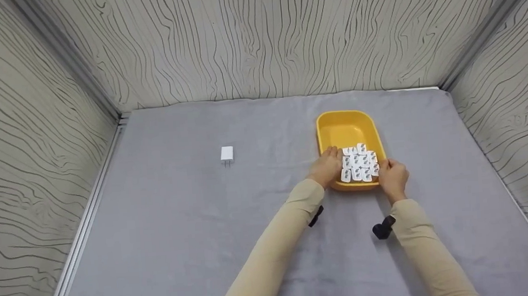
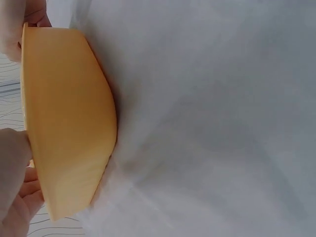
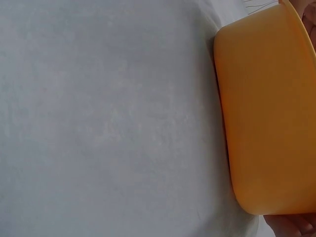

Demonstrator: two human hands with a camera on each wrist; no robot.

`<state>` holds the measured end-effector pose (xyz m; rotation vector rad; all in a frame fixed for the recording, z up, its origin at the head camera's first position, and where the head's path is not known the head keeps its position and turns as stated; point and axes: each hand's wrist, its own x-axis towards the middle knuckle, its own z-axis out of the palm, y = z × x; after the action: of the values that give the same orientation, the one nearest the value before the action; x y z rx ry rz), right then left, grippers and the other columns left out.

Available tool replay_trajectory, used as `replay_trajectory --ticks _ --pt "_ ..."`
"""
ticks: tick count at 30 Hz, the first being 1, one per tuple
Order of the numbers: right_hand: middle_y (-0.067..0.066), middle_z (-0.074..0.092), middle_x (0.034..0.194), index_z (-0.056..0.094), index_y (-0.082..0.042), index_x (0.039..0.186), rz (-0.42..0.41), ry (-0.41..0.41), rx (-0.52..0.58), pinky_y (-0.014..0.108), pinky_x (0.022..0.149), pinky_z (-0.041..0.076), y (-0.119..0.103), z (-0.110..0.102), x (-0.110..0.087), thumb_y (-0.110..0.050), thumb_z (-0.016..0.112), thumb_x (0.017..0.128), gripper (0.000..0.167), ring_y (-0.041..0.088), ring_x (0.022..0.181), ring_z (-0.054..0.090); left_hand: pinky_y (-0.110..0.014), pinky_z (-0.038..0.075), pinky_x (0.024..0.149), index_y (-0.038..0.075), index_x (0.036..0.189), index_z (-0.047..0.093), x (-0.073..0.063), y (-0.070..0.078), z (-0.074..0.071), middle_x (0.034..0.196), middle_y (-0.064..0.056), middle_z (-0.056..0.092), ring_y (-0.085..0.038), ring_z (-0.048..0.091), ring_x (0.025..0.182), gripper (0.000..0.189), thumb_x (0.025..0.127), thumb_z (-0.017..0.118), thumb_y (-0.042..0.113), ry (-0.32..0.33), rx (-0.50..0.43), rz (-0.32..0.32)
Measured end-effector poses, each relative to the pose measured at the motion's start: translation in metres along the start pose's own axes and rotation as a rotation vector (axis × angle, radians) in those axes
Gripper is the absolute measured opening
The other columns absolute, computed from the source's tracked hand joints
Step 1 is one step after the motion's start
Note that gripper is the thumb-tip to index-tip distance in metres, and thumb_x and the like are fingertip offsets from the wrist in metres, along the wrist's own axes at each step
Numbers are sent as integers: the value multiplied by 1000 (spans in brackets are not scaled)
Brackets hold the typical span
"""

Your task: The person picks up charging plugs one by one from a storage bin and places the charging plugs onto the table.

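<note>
A yellow plastic basin (image 1: 344, 135) with rounded corners rests on the grey cloth. Several small white packets (image 1: 357, 162) with dark print lie flat in rows in its near half. My left hand (image 1: 328, 167) grips the left side of the rim, thumb on the near side and fingers over the edge in the left wrist view. On the opposite side, my right hand (image 1: 394, 178) holds the right rim near the front corner. Its fingers (image 3: 291, 226) show against the basin's outer wall in the right wrist view.
A white charger plug (image 1: 227, 154) with two metal prongs lies on the cloth (image 1: 167, 220), well left of the basin. Wood-grain patterned panels (image 1: 256, 37) rise behind and at both sides. Black wrist cameras (image 1: 383, 228) sit under the sleeves.
</note>
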<state>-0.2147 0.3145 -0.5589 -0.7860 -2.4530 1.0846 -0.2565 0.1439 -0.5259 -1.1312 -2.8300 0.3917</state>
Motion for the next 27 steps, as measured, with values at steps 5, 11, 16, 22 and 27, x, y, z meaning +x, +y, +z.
replay_trajectory --ticks 5,11,16,22,27 --pt "23 56 76 56 6 69 -11 8 -2 30 61 34 -1 1 0 -11 41 93 32 31 72 47 -23 37 116 4 140 46 2 1 -3 137 -5 57 -14 52 130 42 100 34 7 -13 53 19" --pt "17 53 69 57 6 70 -18 12 -5 29 61 33 -2 2 -1 -10 42 92 32 29 70 45 -21 46 103 7 136 51 -1 1 -3 124 0 63 -11 58 117 38 101 37 10 -13 -16 -22" --pt "6 44 57 45 -5 56 -23 36 -13 28 57 29 -1 1 0 -9 43 91 35 27 66 41 -20 51 95 11 129 58 -3 1 -1 116 4 68 -8 64 108 34 100 41 12 50 1 -20" --pt "15 51 65 51 2 61 -35 42 -11 30 59 31 0 1 0 -9 43 90 32 30 67 43 -20 51 93 13 126 60 -1 2 1 114 5 69 -8 64 106 33 100 41 11 64 5 -23" --pt "10 47 62 45 -5 57 -21 34 -10 28 57 28 -1 1 0 -9 44 91 33 27 67 41 -20 49 97 14 129 58 0 3 -1 118 5 66 -8 61 110 34 100 41 12 22 -14 -39"
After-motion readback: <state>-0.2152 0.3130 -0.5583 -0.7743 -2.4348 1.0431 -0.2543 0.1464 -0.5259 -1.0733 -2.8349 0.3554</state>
